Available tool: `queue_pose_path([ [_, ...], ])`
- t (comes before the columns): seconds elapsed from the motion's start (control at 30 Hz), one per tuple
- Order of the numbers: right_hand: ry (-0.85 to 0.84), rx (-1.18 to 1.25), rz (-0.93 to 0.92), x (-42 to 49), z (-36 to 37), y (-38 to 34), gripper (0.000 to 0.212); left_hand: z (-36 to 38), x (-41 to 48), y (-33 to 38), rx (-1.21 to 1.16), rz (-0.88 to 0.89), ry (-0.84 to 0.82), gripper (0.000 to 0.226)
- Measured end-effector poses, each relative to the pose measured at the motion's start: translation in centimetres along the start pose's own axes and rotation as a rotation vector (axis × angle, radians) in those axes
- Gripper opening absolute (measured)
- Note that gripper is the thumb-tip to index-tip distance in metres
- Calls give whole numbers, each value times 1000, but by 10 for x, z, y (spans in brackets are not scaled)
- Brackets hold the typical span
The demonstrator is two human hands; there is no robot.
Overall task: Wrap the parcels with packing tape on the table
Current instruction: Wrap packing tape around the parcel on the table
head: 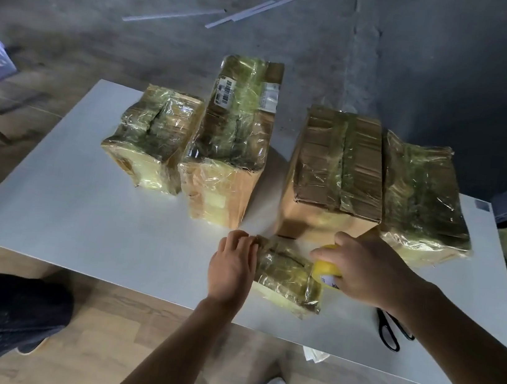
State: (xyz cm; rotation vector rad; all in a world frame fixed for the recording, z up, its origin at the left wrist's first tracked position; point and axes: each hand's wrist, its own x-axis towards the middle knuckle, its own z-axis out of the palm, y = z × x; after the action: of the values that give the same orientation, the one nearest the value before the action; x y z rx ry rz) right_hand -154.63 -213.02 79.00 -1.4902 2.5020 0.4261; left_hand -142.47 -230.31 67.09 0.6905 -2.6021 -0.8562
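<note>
Between the two hands, the small parcel [289, 278] lies on the counter [79, 216]. The left hand [232, 263], fingers relaxed, steadies its edge; the right hand [364, 272] grips the tape roll [327, 269] against it. I'd hold the tape taut and smooth it flat across.

Single head-worn wide-angle view, close above the table [81, 200], facing steeply down; floor [428, 53] toward 12 o'clock.
</note>
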Motion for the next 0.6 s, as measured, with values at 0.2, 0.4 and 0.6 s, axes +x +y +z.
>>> queue_pose_path([
  [0.2,15,-30,15,6,3,-3,34,-3,8,-13,37,339,-336,71],
  [0.4,-5,-28,10,0,5,0,35,-4,27,-29,179,569,-478,105],
  [0.6,-19,-53,-10,-3,-4,-1,38,2,27,-33,155,675,-321,92],
])
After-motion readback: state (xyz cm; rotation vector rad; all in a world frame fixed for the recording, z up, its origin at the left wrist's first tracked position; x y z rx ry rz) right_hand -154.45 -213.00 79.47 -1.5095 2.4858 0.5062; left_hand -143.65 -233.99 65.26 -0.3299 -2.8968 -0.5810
